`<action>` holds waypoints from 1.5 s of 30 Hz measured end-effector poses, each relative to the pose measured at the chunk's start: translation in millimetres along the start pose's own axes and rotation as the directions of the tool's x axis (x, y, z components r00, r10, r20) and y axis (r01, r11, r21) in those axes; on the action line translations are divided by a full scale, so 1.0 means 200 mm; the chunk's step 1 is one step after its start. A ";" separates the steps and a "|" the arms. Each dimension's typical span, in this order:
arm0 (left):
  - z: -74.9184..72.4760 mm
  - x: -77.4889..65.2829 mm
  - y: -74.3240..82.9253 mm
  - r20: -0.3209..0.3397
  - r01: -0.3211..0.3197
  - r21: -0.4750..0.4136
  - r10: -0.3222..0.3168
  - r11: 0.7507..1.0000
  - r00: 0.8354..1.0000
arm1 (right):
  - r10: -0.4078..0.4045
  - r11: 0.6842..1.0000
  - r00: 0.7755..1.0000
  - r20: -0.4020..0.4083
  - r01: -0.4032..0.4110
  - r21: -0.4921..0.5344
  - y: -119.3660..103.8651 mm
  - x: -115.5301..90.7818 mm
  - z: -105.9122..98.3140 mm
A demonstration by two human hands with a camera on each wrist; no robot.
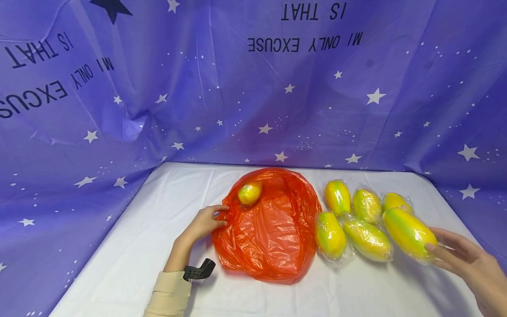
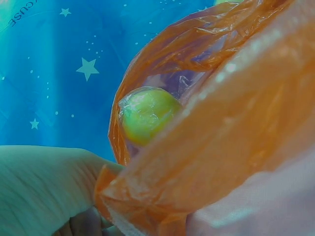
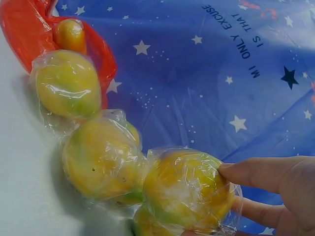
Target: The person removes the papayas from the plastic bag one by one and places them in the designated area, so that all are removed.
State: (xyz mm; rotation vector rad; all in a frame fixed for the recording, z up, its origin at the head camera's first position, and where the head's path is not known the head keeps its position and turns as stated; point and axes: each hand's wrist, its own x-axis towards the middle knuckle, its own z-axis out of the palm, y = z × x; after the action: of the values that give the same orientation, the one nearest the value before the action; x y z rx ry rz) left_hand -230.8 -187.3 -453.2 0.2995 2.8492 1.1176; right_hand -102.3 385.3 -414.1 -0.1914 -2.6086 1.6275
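A red plastic bag (image 1: pixel 273 233) lies with its mouth spread open, one yellow-green mango (image 1: pixel 250 193) inside near its far left side. My left hand (image 1: pixel 203 225) pinches the bag's left rim; in the left wrist view the thumb (image 2: pixel 54 182) presses on the orange-looking film. Over on the right, my right hand (image 1: pixel 461 257) grips the near end of a clear-wrapped mango (image 1: pixel 409 233) between thumb and fingers. In the right wrist view that mango (image 3: pixel 189 189) overlaps others beneath it. Part of the right hand's grip is hidden behind the fruit.
Several more wrapped mangoes, among them one beside the bag (image 1: pixel 330 235) and one in the middle (image 1: pixel 367 237), lie close together to the bag's right. A white cloth (image 1: pixel 119 264) covers the table. A purple star-printed curtain (image 1: pixel 237 101) hangs behind and at the sides.
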 end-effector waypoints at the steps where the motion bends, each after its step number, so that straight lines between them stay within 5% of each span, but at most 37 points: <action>1: 0.00 0.00 0.00 -0.001 -0.002 0.001 0.002 1.000 1.000 | -0.002 1.000 1.000 0.008 0.002 -0.006 0.00 0.00 0.00; 45: 0.00 0.00 0.00 -0.003 -0.001 0.001 0.001 1.000 1.000 | 0.205 0.945 0.975 0.084 -0.175 -0.276 0.09 0.03 0.01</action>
State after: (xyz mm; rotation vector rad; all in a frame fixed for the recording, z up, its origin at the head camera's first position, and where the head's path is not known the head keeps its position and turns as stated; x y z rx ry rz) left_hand -231.1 -186.7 -453.3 0.2991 2.8528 1.1173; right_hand -106.4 392.7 -431.5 -0.3887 -2.9742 1.3629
